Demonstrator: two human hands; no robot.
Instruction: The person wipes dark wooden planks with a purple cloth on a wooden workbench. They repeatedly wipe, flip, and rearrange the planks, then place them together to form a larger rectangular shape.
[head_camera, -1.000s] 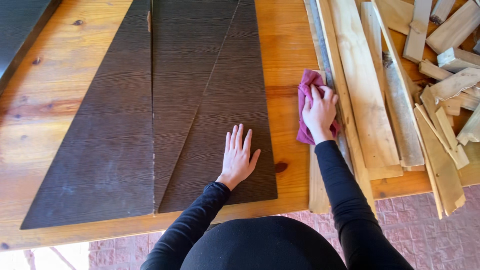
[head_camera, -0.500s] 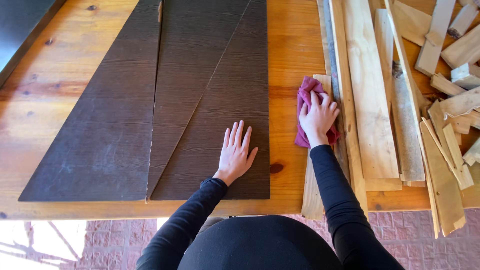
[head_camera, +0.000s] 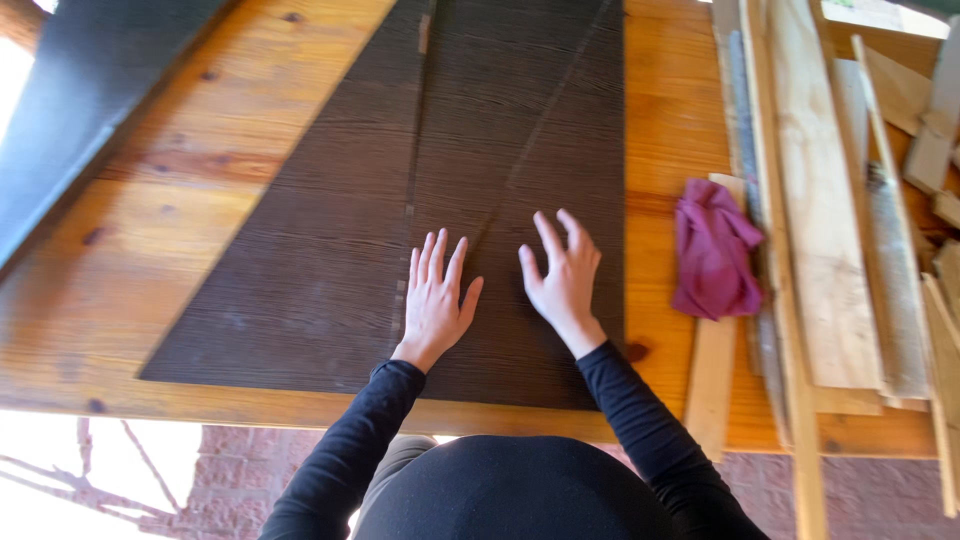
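Currently both hands lie flat, palms down, on the dark panels (head_camera: 480, 200), which fill the centre of the frame on the wooden table (head_camera: 200, 230). The left hand (head_camera: 435, 300) rests with fingers extended and close together, grasping nothing. The right hand (head_camera: 562, 280) lies just beside it, fingers spread and released, also holding nothing.

The panels are thin, dark brown sheets with a fine ribbed grain, cut as long tapering wedges and laid edge to edge; narrow seams run between them toward the top of the frame. They appear stiff and flat, probably light for their area, and the ribbed face should give the palms good friction. Judged from their thinness, the pointed ends look fragile; support is best taken along the wide lower edge near the table's front.

A crumpled magenta cloth (head_camera: 712, 250) lies at centre right, apart from both hands, against a stack of pale timber offcuts (head_camera: 820, 250) along the right side.
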